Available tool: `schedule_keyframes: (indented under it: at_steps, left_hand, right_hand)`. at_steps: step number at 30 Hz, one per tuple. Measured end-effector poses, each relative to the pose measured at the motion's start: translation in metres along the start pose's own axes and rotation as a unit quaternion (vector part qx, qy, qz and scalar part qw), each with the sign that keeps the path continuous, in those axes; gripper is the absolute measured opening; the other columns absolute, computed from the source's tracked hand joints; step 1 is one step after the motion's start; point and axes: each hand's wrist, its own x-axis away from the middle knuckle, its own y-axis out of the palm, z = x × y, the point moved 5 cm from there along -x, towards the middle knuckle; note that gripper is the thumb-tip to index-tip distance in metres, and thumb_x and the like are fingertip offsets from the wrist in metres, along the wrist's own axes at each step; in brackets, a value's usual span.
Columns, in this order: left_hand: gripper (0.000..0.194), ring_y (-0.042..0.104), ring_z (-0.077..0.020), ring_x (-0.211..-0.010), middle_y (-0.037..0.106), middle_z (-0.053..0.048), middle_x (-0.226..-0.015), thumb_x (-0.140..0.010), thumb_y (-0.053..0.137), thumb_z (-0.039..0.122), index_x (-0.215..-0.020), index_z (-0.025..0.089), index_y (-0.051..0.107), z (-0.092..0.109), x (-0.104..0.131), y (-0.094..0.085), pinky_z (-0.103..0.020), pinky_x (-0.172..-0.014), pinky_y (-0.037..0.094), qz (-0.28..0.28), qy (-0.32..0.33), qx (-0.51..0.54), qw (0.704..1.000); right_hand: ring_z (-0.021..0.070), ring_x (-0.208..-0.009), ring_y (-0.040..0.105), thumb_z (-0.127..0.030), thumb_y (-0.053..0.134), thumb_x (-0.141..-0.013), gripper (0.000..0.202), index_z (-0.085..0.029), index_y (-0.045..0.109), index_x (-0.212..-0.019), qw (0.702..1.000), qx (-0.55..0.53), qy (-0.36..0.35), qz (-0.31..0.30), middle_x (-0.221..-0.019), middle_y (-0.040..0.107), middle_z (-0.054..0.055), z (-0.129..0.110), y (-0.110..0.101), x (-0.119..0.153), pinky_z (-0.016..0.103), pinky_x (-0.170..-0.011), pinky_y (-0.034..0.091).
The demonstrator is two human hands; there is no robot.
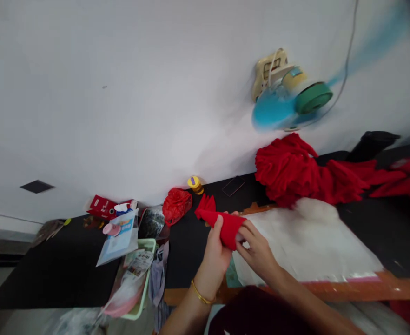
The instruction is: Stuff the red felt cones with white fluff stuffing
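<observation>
A red cone-shaped cloth piece (pixel 228 228) is held up over the front of the table, its narrow end toward the upper left and its wide end toward the lower right. My left hand (pixel 216 249) wraps round its body, thumb on the near side. At the wide end, my right hand (pixel 257 249) has its fingers bent in at the rim. A whitish bit shows there, too small to make out. Several finished-looking red cloth points (pixel 207 203) lie just behind the cone. To the right, white fluffy stuffing (pixel 314 211) sits on a white sheet (pixel 288 246).
A heap of red cloth pieces (pixel 288 167) lies along the wall, below a running wall fan (pixel 313 97). Behind my hands are a phone (pixel 234 186), a yellow-lidded jar (pixel 195 184) and a red plastic bag (pixel 177 205). A green basket (pixel 144 298) stands left.
</observation>
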Motion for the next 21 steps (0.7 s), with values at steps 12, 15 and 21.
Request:
schedule_keyframes:
  at_steps: [12,15,21]
  left_hand:
    - [0.037,0.068,-0.0249,-0.100,0.075,-0.010,-0.099,-0.084,0.066,0.047,-0.097,0.013,0.072,-0.006,-0.009,-0.013,-0.034,-0.094,0.051,0.013,-0.053,0.007,0.998]
    - [0.045,0.066,-0.0269,-0.108,0.074,-0.013,-0.108,-0.083,0.066,0.051,-0.105,0.011,0.071,-0.009,-0.003,-0.008,-0.036,-0.097,0.050,0.015,-0.054,-0.003,0.998]
    - [0.045,0.063,-0.0273,-0.115,0.072,-0.013,-0.112,-0.074,0.077,0.047,-0.106,0.015,0.069,-0.021,0.003,-0.008,-0.037,-0.102,0.047,0.033,-0.005,-0.075,0.997]
  right_hand:
    - [0.0203,-0.090,0.070,-0.024,0.049,-0.095,0.028,-0.024,0.066,-0.118,0.997,-0.003,0.071,-0.015,-0.108,0.072,0.008,0.005,-0.024,-0.008,0.029,-0.072,0.056]
    - [0.0200,-0.084,0.069,-0.019,0.052,-0.091,0.021,-0.023,0.071,-0.098,0.994,0.039,0.096,-0.042,-0.095,0.074,0.006,0.009,-0.023,-0.014,0.030,-0.075,0.055]
    - [0.0174,-0.072,0.063,-0.010,0.055,-0.076,0.015,-0.020,0.066,-0.074,0.991,0.082,0.082,-0.069,-0.080,0.068,0.005,0.015,-0.006,-0.013,0.024,-0.063,0.049]
